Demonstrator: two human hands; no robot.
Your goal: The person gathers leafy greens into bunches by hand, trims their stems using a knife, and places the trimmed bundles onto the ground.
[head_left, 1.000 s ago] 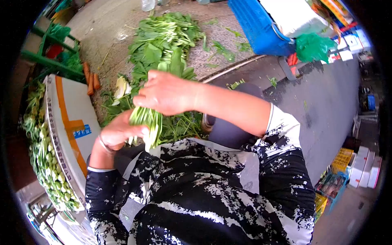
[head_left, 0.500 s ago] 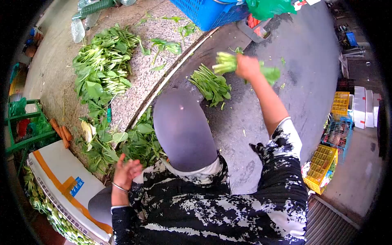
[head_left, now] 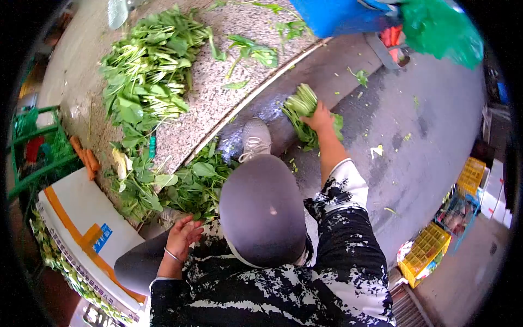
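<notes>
Head view: the right hand (head_left: 321,119) is reaching out to the far right, over the dark ground (head_left: 392,158), and its fingers appear to be closing round a bunch of greens (head_left: 302,99), though the back of the hand is partly hiding the grip. The left hand (head_left: 184,238) is hovering near the body, its fingers loosely curled and spread apart, holding nothing that shows; it is staying just beside the loose leaves (head_left: 199,177).

The step in hand looks like setting down or steadying the bunch at ground level, right of the shoe (head_left: 256,137). From this grip, letting go would be calling for gently loosening the fingers while keeping the stems together.

The bunch is showing pale green, thick stems, their cut ends lining up fairly evenly and pointing to the far side; darker leaves are spreading out below and to the right of the hand. Whether another bunch is lying underneath, I cannot tell. To the far left, a big pile of greens (head_left: 155,62) is resting on the speckled stone slab (head_left: 210,101), its stems and broad leaves overlapping.
</notes>
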